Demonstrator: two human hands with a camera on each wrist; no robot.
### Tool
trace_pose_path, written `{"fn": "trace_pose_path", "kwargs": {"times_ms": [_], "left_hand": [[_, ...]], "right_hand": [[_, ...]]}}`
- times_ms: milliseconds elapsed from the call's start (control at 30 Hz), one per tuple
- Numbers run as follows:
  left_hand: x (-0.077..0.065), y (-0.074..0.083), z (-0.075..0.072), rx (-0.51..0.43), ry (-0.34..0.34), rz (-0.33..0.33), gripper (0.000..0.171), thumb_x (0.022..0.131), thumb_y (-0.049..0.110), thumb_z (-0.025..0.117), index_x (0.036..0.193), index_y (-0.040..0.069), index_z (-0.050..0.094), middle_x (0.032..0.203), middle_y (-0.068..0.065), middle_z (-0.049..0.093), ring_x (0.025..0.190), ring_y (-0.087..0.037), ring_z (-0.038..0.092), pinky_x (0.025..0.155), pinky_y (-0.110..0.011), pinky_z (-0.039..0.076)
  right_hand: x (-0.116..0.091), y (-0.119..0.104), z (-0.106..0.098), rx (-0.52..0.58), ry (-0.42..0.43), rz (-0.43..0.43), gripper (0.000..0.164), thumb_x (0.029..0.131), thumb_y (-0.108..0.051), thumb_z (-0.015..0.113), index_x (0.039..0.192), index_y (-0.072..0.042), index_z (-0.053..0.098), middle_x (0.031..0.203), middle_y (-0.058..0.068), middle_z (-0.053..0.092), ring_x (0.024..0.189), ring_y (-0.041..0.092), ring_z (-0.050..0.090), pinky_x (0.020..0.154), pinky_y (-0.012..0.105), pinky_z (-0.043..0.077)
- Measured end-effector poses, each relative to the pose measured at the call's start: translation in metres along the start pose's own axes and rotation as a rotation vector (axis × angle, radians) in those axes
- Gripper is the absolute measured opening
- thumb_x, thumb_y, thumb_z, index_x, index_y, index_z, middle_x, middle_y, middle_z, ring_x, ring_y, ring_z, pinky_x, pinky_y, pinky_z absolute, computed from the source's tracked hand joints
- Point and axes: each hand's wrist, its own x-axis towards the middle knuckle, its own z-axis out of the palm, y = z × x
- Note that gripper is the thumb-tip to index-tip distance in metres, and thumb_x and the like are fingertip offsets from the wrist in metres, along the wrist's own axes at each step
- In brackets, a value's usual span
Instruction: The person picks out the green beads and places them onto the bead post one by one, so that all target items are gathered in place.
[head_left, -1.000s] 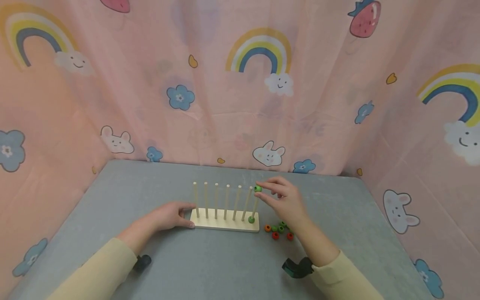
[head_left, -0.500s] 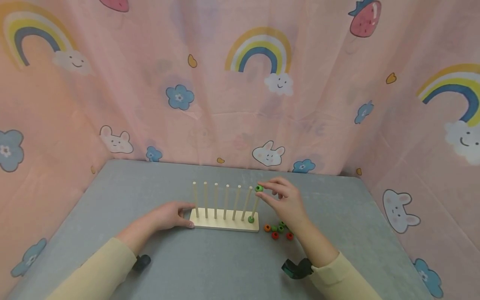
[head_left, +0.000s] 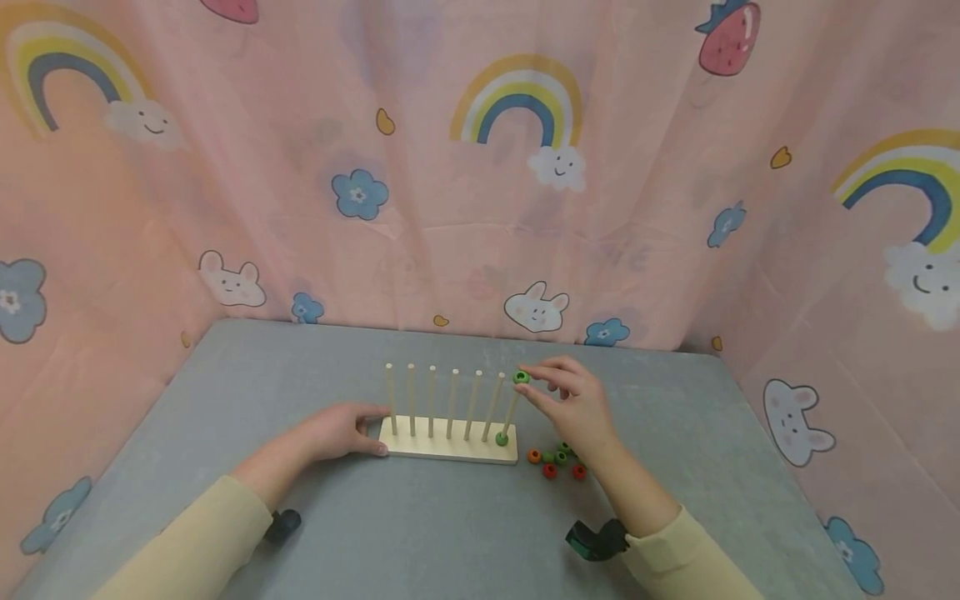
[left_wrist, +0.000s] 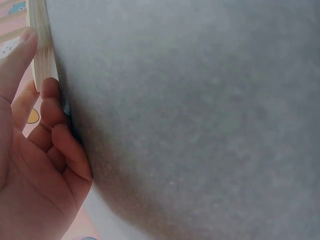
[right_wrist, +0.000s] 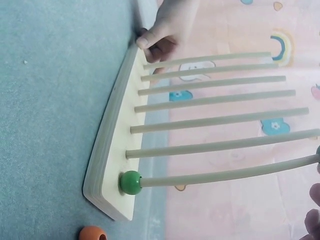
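A smooth, pale wooden peg rack, a flat rectangular base with rounded corners and seven slim round pegs, sits on the mottled grey table between the hands. The left hand grips its left end. The right hand pinches a glossy, round green bead with a hole at the rightmost peg's tip, above another green bead.
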Motion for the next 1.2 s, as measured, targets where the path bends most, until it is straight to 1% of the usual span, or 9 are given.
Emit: {"fn": "trace_pose_path", "kwargs": {"times_ms": [233, 467, 600, 733, 867, 1033, 1200], "left_hand": [[0.001, -0.001, 0.000, -0.008, -0.002, 0.002, 0.069, 0.079, 0.038, 0.084, 0.138, 0.013, 0.059, 0.077, -0.002, 0.050, 0.071, -0.016, 0.045, 0.063, -0.033, 0.034], [0.002, -0.003, 0.001, -0.017, 0.001, 0.001, 0.070, 0.078, 0.038, 0.084, 0.139, 0.013, 0.059, 0.076, -0.002, 0.051, 0.069, -0.015, 0.044, 0.061, -0.033, 0.034], [0.003, -0.003, 0.001, -0.020, 0.001, 0.001, 0.070, 0.079, 0.038, 0.084, 0.139, 0.013, 0.059, 0.075, -0.002, 0.051, 0.068, -0.015, 0.044, 0.061, -0.032, 0.034], [0.004, -0.004, 0.001, -0.022, -0.004, 0.009, 0.071, 0.079, 0.039, 0.083, 0.139, 0.012, 0.058, 0.075, -0.001, 0.051, 0.068, -0.015, 0.044, 0.061, -0.032, 0.034], [0.004, -0.005, 0.001, -0.027, -0.012, 0.013, 0.072, 0.079, 0.039, 0.083, 0.140, 0.011, 0.058, 0.074, -0.001, 0.051, 0.067, -0.015, 0.045, 0.060, -0.031, 0.034], [0.004, -0.005, 0.001, -0.025, -0.010, 0.011, 0.071, 0.079, 0.038, 0.084, 0.139, 0.011, 0.058, 0.074, -0.001, 0.052, 0.067, -0.015, 0.045, 0.060, -0.032, 0.035], [0.003, -0.004, 0.000, -0.018, -0.005, 0.010, 0.070, 0.079, 0.038, 0.083, 0.139, 0.012, 0.059, 0.076, -0.002, 0.051, 0.068, -0.015, 0.045, 0.061, -0.033, 0.035]], "right_hand": [[-0.001, 0.001, 0.000, -0.016, -0.036, 0.029, 0.023, 0.083, -0.022, 0.082, 0.104, -0.015, 0.079, 0.097, -0.003, 0.064, 0.080, 0.023, 0.051, 0.060, 0.027, 0.039], [-0.003, 0.004, 0.000, -0.037, -0.110, 0.073, 0.023, 0.083, -0.026, 0.082, 0.103, -0.015, 0.079, 0.100, -0.004, 0.064, 0.085, 0.017, 0.052, 0.064, 0.029, 0.044], [-0.005, 0.007, 0.002, -0.060, -0.160, 0.094, 0.024, 0.083, -0.027, 0.082, 0.103, -0.014, 0.079, 0.101, -0.004, 0.065, 0.087, 0.021, 0.055, 0.066, 0.030, 0.046], [-0.008, 0.009, 0.005, -0.070, -0.211, 0.141, 0.023, 0.083, -0.027, 0.082, 0.102, -0.015, 0.079, 0.101, -0.005, 0.065, 0.087, 0.025, 0.056, 0.067, 0.032, 0.046], [-0.011, 0.014, 0.011, -0.097, -0.269, 0.196, 0.022, 0.083, -0.031, 0.082, 0.100, -0.018, 0.079, 0.100, -0.006, 0.066, 0.086, 0.021, 0.055, 0.069, 0.033, 0.045], [-0.016, 0.022, 0.022, -0.171, -0.330, 0.247, 0.022, 0.082, -0.035, 0.082, 0.099, -0.021, 0.079, 0.097, -0.007, 0.065, 0.083, 0.016, 0.053, 0.066, 0.031, 0.044], [-0.019, 0.027, 0.030, -0.227, -0.396, 0.264, 0.020, 0.082, -0.035, 0.082, 0.097, -0.022, 0.079, 0.094, -0.010, 0.063, 0.079, 0.013, 0.052, 0.065, 0.030, 0.045]]}}
